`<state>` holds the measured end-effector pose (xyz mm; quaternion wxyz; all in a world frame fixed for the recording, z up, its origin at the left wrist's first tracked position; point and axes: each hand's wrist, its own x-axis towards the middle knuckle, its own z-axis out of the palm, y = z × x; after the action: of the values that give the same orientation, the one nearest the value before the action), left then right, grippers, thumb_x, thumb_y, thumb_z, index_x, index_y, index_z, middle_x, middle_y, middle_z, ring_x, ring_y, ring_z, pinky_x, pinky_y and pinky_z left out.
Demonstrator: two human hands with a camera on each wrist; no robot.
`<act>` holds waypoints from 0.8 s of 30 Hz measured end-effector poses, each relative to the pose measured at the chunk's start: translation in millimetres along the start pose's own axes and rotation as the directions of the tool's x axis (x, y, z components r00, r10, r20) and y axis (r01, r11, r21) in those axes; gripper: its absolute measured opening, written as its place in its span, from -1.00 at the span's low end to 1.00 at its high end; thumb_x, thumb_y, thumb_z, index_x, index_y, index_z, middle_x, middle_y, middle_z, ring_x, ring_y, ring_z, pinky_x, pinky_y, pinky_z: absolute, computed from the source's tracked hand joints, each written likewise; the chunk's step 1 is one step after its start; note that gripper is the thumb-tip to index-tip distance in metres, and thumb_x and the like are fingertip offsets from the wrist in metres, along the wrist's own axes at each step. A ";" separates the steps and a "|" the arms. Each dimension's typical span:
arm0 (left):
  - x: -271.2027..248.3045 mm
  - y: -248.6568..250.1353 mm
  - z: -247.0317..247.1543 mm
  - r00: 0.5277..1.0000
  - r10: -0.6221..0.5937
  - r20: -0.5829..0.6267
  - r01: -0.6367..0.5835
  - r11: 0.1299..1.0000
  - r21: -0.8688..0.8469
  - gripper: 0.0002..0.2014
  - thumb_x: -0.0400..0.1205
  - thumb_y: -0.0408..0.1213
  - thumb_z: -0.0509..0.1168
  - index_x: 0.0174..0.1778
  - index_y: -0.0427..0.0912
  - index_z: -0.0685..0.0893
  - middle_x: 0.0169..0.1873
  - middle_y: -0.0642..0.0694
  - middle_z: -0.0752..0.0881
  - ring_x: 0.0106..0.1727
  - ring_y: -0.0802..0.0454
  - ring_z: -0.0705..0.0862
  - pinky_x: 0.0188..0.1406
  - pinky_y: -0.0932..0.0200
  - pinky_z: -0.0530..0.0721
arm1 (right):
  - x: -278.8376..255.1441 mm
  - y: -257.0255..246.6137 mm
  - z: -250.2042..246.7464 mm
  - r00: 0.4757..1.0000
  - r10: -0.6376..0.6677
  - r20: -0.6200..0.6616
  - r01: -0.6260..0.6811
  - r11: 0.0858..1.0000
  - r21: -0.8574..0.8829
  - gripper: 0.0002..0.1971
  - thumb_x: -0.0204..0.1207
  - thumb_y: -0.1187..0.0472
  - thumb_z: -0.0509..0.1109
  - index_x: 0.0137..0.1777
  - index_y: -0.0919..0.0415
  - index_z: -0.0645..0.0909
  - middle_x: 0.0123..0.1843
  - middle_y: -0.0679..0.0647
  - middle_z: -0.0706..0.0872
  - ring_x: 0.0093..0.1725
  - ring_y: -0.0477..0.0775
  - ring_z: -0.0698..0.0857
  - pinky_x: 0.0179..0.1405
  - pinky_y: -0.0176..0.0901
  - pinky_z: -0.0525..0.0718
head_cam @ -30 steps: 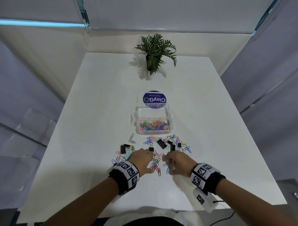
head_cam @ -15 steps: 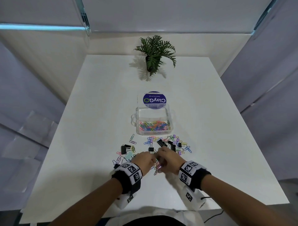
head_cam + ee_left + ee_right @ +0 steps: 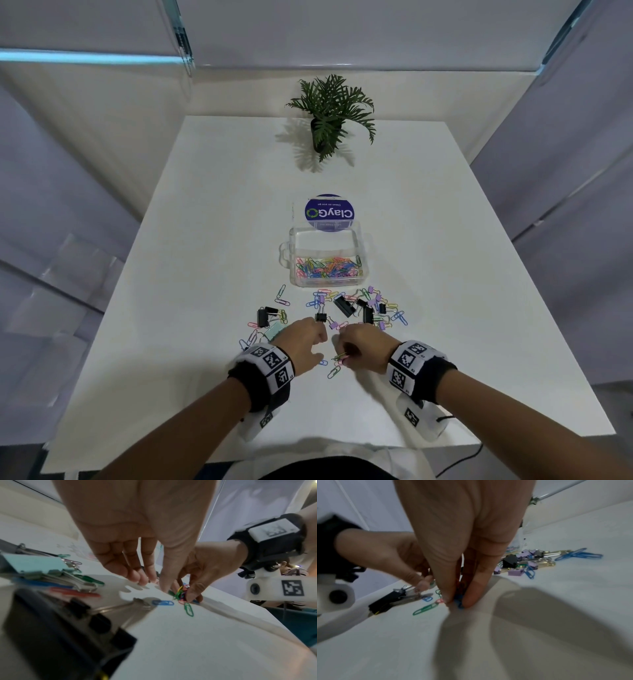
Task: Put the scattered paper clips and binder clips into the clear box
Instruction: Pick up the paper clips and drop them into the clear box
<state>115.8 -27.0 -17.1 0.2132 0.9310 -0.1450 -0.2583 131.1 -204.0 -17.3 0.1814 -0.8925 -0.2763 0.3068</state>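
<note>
The clear box (image 3: 363, 274) stands open mid-table with several coloured paper clips in it. Its lid (image 3: 329, 212) is tipped up behind. In front of it lie scattered paper clips (image 3: 387, 317) and black binder clips (image 3: 344, 306). My right hand (image 3: 339, 347) sits at the pile's near edge, and thumb and fingers pinch a small bunch of paper clips (image 3: 181, 594) against the table (image 3: 456, 603). My left hand (image 3: 320, 337) is just left of it, fingers pointing down with their tips on the table (image 3: 152, 584) and nothing visibly held.
A mint binder clip (image 3: 274, 331) and a black binder clip (image 3: 263, 317) lie left of my left hand. Loose green (image 3: 188, 609) and blue (image 3: 163, 602) paper clips lie between the hands. A potted plant (image 3: 329, 120) stands at the far edge.
My hands have come together from either side of the near clips. The right hand slid left and now pinches a bunch that lay loose between them.
</note>
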 end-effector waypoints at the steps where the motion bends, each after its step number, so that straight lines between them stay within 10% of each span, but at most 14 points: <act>1: -1.1 1.4 1.5 1.000 0.004 0.027 -0.004 1.000 0.002 -0.67 0.56 -0.22 0.36 0.23 -0.15 0.56 0.22 -0.11 0.59 0.22 -0.05 0.63 0.21 0.10 0.58 | -1.6 2.4 -0.5 0.999 0.026 -0.021 -0.025 0.999 0.037 -0.91 0.32 0.33 0.44 -0.17 0.26 0.64 -0.13 0.15 0.71 -0.12 0.10 0.62 -0.20 -0.24 0.42; 10: 4.4 10.9 15.4 0.994 0.004 0.113 -0.004 1.000 0.001 -0.75 0.63 -0.32 0.31 0.22 -0.21 0.58 0.26 -0.18 0.56 0.22 -0.12 0.64 0.22 0.09 0.56 | -15.6 26.6 -14.6 0.963 0.208 -0.174 -0.150 0.943 0.297 -0.83 0.29 0.34 0.55 -0.32 0.06 0.67 -0.34 -0.02 0.70 -0.30 -0.10 0.67 -0.16 -0.25 0.68; 18: 13.5 29.4 17.1 0.992 0.126 -0.006 -0.126 0.988 -0.090 -0.48 0.56 -0.17 0.40 0.42 -0.14 0.44 0.33 -0.14 0.47 0.33 -0.10 0.55 0.39 0.04 0.52 | -19.7 35.7 -23.1 0.918 0.307 -0.250 -0.203 0.907 0.369 -0.79 0.31 0.36 0.55 -0.31 0.03 0.64 -0.39 -0.21 0.61 -0.40 -0.33 0.55 -0.38 -0.65 0.50; 24: 12.3 27.7 27.6 0.871 0.427 0.244 -0.492 0.754 0.435 -0.35 0.68 -0.28 0.23 0.65 -0.06 0.07 0.68 -0.16 0.04 0.68 -0.17 0.04 0.66 -0.11 0.12 | -18.0 37.8 -37.4 0.875 0.366 -0.317 -0.244 0.898 0.366 -0.82 0.33 0.34 0.53 -0.31 0.05 0.64 -0.34 -0.01 0.68 -0.33 -0.06 0.62 -0.28 -0.37 0.56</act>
<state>106.5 -64.7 -30.6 0.0206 0.8707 -0.4427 -0.2132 157.9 -250.2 0.0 0.3196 -0.9267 -0.0375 0.1943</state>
